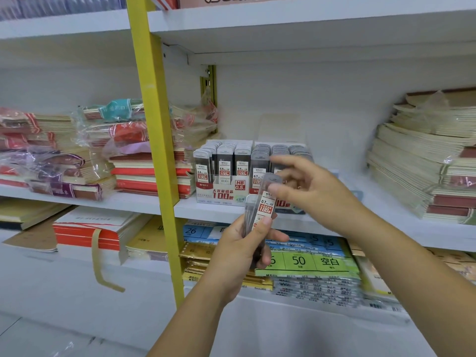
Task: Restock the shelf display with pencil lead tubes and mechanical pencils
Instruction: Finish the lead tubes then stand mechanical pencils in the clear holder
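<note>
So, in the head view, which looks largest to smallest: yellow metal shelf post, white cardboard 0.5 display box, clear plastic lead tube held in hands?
1. yellow metal shelf post
2. white cardboard 0.5 display box
3. clear plastic lead tube; nearer the camera, yet plainly smallest.

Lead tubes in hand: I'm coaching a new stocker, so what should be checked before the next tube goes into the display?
1. Left hand grips the spare tubes: ok.
2. Right hand pinches the 0.7 tube by its top: ok.
3. Its label reads 0.7, matching the right half of the display: ok.
4. Free slot in that half: cannot tell, the right hand hides its front.
5. 0.5 rows on the left stand upright and look full: ok.
</note>
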